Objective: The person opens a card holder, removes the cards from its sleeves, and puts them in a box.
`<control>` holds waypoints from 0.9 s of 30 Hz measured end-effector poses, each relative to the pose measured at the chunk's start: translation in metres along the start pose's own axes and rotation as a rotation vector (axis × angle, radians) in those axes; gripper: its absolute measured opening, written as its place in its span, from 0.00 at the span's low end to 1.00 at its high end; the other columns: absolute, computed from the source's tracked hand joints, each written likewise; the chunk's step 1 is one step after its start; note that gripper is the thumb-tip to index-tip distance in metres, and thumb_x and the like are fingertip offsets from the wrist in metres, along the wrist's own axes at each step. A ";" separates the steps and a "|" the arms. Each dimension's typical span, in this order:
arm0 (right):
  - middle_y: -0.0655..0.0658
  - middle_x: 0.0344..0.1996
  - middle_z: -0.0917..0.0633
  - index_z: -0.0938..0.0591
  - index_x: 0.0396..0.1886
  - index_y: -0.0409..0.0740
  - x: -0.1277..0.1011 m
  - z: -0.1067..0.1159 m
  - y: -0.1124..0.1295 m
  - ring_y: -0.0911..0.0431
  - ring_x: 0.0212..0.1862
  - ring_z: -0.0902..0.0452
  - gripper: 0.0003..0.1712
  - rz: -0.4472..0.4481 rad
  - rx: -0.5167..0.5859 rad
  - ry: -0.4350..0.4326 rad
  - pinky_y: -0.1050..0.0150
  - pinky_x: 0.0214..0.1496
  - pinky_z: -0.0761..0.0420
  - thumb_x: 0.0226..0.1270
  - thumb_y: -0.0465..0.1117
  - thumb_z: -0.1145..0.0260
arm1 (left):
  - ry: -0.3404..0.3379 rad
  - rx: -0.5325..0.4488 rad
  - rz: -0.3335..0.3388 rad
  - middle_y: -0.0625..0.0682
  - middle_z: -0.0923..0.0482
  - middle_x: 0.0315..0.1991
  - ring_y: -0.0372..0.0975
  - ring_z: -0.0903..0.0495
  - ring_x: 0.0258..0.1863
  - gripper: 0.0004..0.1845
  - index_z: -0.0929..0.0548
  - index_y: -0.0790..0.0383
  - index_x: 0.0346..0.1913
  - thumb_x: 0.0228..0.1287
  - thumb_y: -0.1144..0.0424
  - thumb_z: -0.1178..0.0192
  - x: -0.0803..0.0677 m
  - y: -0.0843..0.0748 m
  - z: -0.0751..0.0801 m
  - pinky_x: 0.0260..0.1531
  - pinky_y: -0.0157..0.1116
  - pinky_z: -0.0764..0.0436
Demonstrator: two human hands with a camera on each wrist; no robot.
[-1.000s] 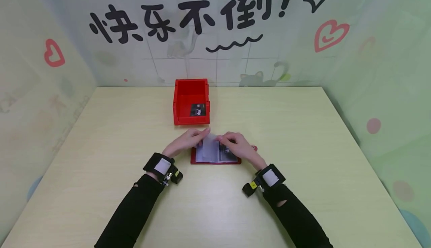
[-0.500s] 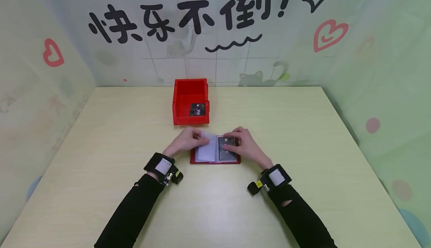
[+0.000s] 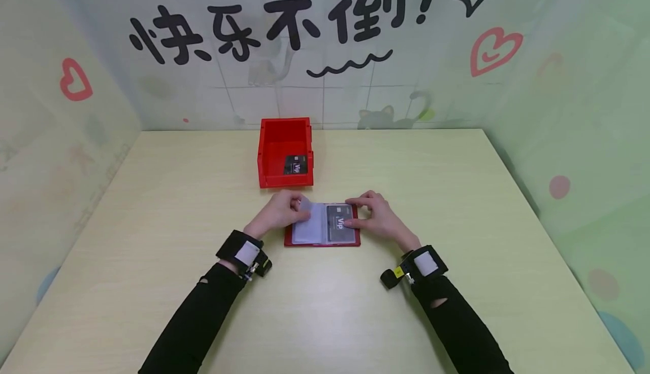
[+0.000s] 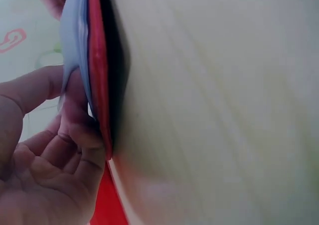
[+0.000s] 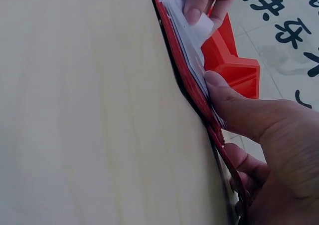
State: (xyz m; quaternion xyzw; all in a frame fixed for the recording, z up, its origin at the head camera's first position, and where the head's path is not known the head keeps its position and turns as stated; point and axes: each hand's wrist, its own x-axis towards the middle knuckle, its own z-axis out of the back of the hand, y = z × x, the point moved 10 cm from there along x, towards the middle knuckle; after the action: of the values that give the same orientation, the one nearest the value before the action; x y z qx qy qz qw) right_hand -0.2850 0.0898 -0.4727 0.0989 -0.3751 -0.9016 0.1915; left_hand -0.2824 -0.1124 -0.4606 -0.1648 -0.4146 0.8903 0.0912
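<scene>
A red card holder [image 3: 322,245] lies spread on the table with clear plastic sleeves facing up. A black card marked "Vip" [image 3: 335,232] sits in its right-hand sleeve. My left hand [image 3: 278,214] pinches a clear sleeve page [image 4: 73,30] on the left half between thumb and finger, lifting it a little, as the left wrist view shows. My right hand [image 3: 381,219] holds the card holder's right edge; its thumb [image 5: 219,83] presses on the sleeve side by the card, with curled fingers [image 5: 244,160] at the cover's edge.
A red open bin [image 3: 285,181] stands just behind the card holder, with another black Vip card [image 3: 295,165] inside. Pale table [image 3: 325,317] surrounds both. Printed backdrop walls [image 3: 284,97] border the table at the back and sides.
My right hand has drawn rightward from the middle sleeves to the card holder's right edge, uncovering the Vip card. The left hand keeps its hold on the sleeve page.
</scene>
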 end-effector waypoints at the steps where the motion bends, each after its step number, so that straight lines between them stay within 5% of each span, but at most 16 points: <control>1: 0.41 0.50 0.23 0.19 0.65 0.47 0.000 0.000 0.000 0.46 0.56 0.33 0.34 0.003 0.000 0.000 0.51 0.58 0.30 0.58 0.48 0.23 | -0.008 0.012 0.009 0.51 0.30 0.23 0.40 0.27 0.25 0.14 0.18 0.64 0.49 0.64 0.62 0.32 -0.001 -0.001 0.001 0.27 0.31 0.30; 8: 0.41 0.51 0.23 0.19 0.65 0.48 -0.001 0.001 0.003 0.46 0.56 0.33 0.33 0.016 -0.001 -0.008 0.52 0.57 0.31 0.59 0.47 0.23 | -0.079 0.121 0.040 0.57 0.25 0.35 0.44 0.26 0.36 0.22 0.20 0.63 0.58 0.63 0.61 0.31 -0.006 -0.008 0.005 0.33 0.34 0.27; 15: 0.41 0.51 0.22 0.19 0.64 0.48 -0.002 0.001 0.004 0.46 0.57 0.32 0.32 0.019 -0.008 -0.011 0.51 0.58 0.30 0.59 0.48 0.23 | -0.141 0.255 -0.021 0.58 0.26 0.51 0.48 0.29 0.54 0.19 0.16 0.62 0.55 0.60 0.66 0.31 -0.007 -0.024 0.000 0.54 0.44 0.22; 27: 0.42 0.50 0.21 0.19 0.64 0.49 -0.001 0.000 -0.001 0.47 0.57 0.32 0.32 0.012 0.018 -0.013 0.51 0.59 0.30 0.59 0.47 0.23 | -0.062 0.210 -0.114 0.58 0.20 0.45 0.45 0.25 0.45 0.19 0.15 0.66 0.55 0.60 0.77 0.41 0.003 -0.044 -0.026 0.52 0.42 0.21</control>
State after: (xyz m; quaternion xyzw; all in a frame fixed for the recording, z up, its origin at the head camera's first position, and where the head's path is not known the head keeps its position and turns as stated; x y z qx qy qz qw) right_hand -0.2846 0.0911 -0.4733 0.0926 -0.3851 -0.8976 0.1937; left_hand -0.2747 -0.0651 -0.4430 -0.1028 -0.3305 0.9268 0.1455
